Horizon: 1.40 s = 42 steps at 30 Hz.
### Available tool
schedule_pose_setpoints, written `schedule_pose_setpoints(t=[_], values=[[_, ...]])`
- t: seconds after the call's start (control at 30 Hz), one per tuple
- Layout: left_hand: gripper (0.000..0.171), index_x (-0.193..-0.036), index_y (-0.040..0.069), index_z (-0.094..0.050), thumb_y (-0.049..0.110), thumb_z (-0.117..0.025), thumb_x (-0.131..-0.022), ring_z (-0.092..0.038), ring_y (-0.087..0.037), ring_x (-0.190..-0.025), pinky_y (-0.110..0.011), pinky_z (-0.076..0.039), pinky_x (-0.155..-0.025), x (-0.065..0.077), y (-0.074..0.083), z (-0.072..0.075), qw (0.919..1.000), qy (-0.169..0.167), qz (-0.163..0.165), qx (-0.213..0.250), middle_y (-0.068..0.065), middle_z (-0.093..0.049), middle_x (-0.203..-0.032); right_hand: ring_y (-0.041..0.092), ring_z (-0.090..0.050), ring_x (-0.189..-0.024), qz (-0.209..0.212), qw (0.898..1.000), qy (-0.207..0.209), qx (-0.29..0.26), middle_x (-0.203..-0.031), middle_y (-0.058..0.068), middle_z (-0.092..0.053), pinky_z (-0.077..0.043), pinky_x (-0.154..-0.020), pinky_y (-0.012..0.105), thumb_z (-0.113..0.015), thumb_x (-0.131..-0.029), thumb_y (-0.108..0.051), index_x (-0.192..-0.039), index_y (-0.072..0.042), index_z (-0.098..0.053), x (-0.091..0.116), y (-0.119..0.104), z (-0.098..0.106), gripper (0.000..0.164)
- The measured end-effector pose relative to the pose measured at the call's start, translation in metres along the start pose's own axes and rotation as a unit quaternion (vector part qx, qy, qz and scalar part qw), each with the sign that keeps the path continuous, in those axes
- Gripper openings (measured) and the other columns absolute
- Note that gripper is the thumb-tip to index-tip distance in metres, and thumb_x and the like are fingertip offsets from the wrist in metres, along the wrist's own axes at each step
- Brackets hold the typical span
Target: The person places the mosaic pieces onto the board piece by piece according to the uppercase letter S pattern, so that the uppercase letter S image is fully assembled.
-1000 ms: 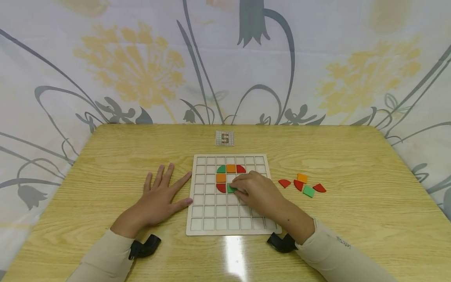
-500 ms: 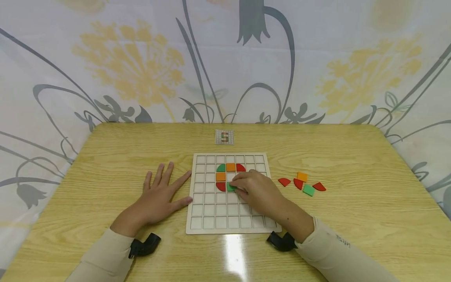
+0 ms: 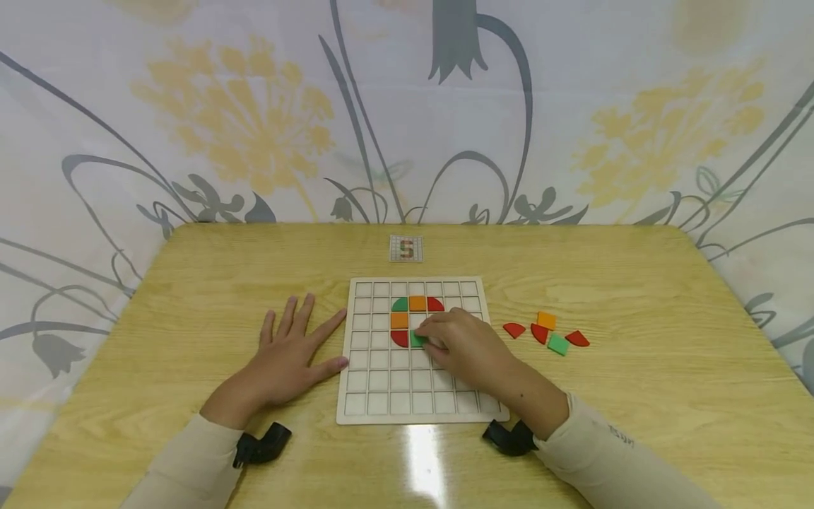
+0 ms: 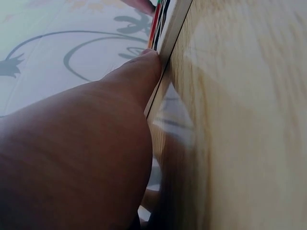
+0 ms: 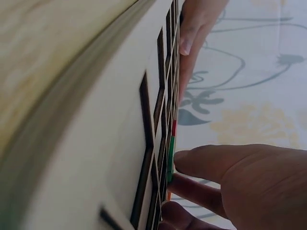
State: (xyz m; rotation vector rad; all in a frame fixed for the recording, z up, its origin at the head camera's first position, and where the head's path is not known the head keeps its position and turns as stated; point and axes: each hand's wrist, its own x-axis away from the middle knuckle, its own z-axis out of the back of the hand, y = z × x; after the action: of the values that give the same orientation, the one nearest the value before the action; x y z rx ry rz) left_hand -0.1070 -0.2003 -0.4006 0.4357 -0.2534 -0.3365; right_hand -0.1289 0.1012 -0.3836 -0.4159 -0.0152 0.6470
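A white grid board (image 3: 372, 403) lies mid-table. Set in its cells are a green quarter-round piece (image 3: 400, 305), orange squares (image 3: 417, 304) and red quarter-round pieces (image 3: 399, 338). My right hand (image 3: 467, 350) is over the board, thumb and fingertips at a green square tile (image 3: 416, 340) beside the lower red piece. In the right wrist view, the thumb (image 5: 192, 160) and a finger meet at that green tile (image 5: 171, 158), which sits level with the board. My left hand (image 3: 286, 360) rests spread on the table, index finger and thumb touching the board's left edge.
Right of the board lie loose pieces: red quarter-rounds (image 3: 514, 330), an orange square (image 3: 546, 320) and a green square (image 3: 558, 344). A small pattern card (image 3: 406, 249) lies behind the board. A flower-printed cloth (image 3: 407, 127) hangs behind the wooden table (image 3: 636, 367).
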Motion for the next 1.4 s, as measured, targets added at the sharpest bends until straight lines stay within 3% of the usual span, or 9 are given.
schedule_pose_setpoints(t=[0.2,0.47,0.7,1.0,1.13,1.4], values=[[0.073,-0.160,0.035,-0.023,0.063,-0.049,-0.098,0.013,-0.046,-0.153,-0.069,0.013,-0.115,0.001,-0.001,-0.002,1.0000,0.004,0.000,-0.001,-0.019,0.007,-0.168,0.026,-0.065,-0.117,-0.012,1.000,-0.002,0.000,-0.121,0.005,-0.071,-0.055,-0.097,0.043,-0.073,-0.093,-0.020,-0.115,-0.014,-0.076,0.002,-0.003,0.003,0.024],[0.074,-0.160,0.036,-0.022,0.064,-0.049,-0.097,0.014,-0.045,-0.153,-0.069,0.013,-0.115,0.000,-0.001,-0.002,1.0000,0.006,0.000,-0.002,-0.019,0.007,-0.168,0.025,-0.064,-0.116,0.003,0.999,0.042,0.012,-0.119,0.006,-0.070,-0.055,-0.096,0.042,-0.074,-0.092,-0.021,-0.115,-0.012,-0.075,0.007,0.002,0.015,0.025],[0.074,-0.160,0.036,-0.021,0.064,-0.049,-0.097,0.015,-0.045,-0.153,-0.069,0.014,-0.115,0.000,0.001,-0.001,1.0000,0.001,0.003,-0.001,-0.018,0.008,-0.168,0.026,-0.063,-0.115,-0.002,0.998,0.068,0.016,-0.119,0.007,-0.070,-0.055,-0.096,0.044,-0.075,-0.091,-0.018,-0.120,-0.012,-0.074,0.019,0.016,0.029,0.030],[0.074,-0.160,0.037,-0.020,0.066,-0.047,-0.097,0.015,-0.045,-0.153,-0.069,0.013,-0.115,-0.001,-0.002,-0.003,0.9999,0.002,0.004,-0.009,-0.018,0.008,-0.168,0.028,-0.064,-0.111,0.026,0.993,0.110,0.018,-0.112,0.010,-0.070,-0.056,-0.091,0.045,-0.074,-0.090,-0.009,-0.112,-0.008,-0.076,0.029,0.043,0.050,0.022],[0.074,-0.160,0.037,-0.021,0.065,-0.048,-0.097,0.014,-0.045,-0.153,-0.069,0.013,-0.115,0.000,-0.002,-0.004,1.0000,0.003,0.004,-0.007,-0.019,0.007,-0.168,0.031,-0.064,-0.111,0.013,0.995,0.099,0.020,-0.112,0.012,-0.070,-0.055,-0.091,0.048,-0.073,-0.091,-0.008,-0.111,-0.006,-0.075,0.035,0.055,0.056,0.020],[0.074,-0.160,0.037,-0.021,0.065,-0.047,-0.097,0.015,-0.045,-0.153,-0.069,0.014,-0.115,-0.001,-0.001,-0.004,0.9999,0.004,0.007,-0.011,-0.018,0.008,-0.168,0.036,-0.062,-0.114,-0.051,0.997,0.046,0.019,-0.117,0.016,-0.069,-0.053,-0.093,0.053,-0.070,-0.094,-0.012,-0.117,-0.007,-0.074,0.050,0.077,0.073,0.024]])
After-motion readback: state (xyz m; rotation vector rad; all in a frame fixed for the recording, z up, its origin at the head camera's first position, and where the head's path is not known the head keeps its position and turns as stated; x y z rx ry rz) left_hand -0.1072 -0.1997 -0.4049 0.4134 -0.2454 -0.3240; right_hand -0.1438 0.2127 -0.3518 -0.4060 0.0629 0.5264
